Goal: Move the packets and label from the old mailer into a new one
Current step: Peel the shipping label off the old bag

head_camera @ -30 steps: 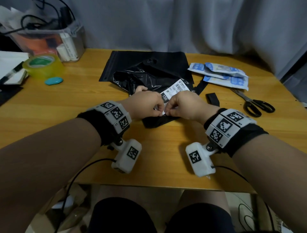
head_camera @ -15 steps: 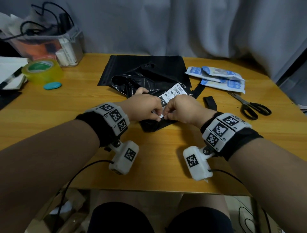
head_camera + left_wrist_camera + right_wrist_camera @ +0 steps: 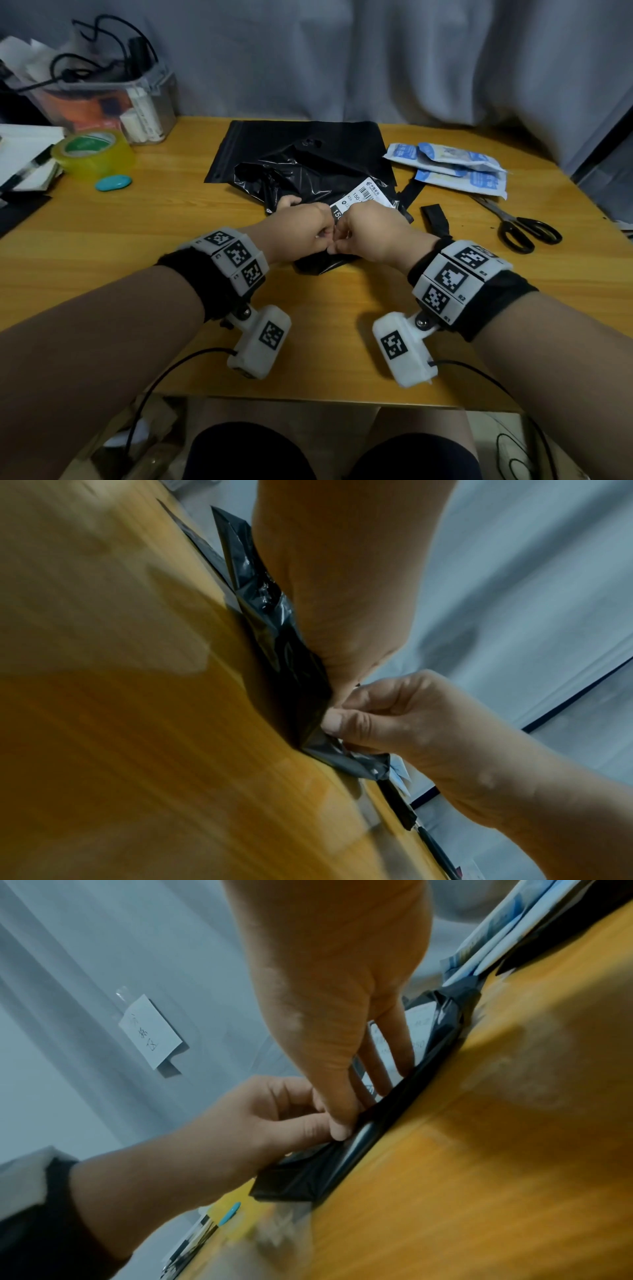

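Observation:
The crumpled old black mailer lies mid-table on a flat new black mailer. A white label is stuck on the old one. My left hand and right hand meet at the label's near end. In the right wrist view my right hand has fingers on the label and its thumb at the mailer's edge, while my left hand pinches the corner. Blue-and-white packets lie at the back right.
Scissors and cut black strips lie to the right. A yellow tape roll, a teal oval, papers and a clear bin with cables stand at the back left. A grey curtain hangs behind.
Both hands stay at the label's near end and have drawn closer together, covering more of the label. The mailer has barely shifted.

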A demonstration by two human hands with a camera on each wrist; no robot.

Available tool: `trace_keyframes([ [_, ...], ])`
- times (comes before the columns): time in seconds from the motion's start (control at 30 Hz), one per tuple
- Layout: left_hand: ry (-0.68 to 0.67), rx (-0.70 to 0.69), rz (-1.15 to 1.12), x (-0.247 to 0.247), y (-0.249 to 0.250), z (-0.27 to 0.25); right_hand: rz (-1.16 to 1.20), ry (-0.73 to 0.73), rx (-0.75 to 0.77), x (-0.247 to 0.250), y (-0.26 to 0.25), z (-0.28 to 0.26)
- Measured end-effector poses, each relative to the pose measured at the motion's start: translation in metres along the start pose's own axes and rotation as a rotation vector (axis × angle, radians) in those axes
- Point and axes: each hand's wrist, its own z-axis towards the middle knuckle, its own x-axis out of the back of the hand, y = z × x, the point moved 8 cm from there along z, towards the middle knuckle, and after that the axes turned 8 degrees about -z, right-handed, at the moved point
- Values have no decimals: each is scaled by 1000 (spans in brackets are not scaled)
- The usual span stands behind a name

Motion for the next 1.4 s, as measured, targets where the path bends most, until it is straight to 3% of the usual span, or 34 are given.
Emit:
trace_keyframes([
  [0.33,6,139,-106,7,-23,-6,396,-19,-24,-13,3,9],
  [0.53,-209,334,45,-9,-50,-14,362,-11,-40,-11,0,11],
  [0.93,-330,417,55,-16,-55,-16,329,0,-60,-9,-7,14],
  [1.17,-425,450,126,-13,-48,-16,658,-28,-216,-13,4,15],
  [1.4,-450,472,144,-14,-49,-16,715,-16,-268,-13,14,16],
])
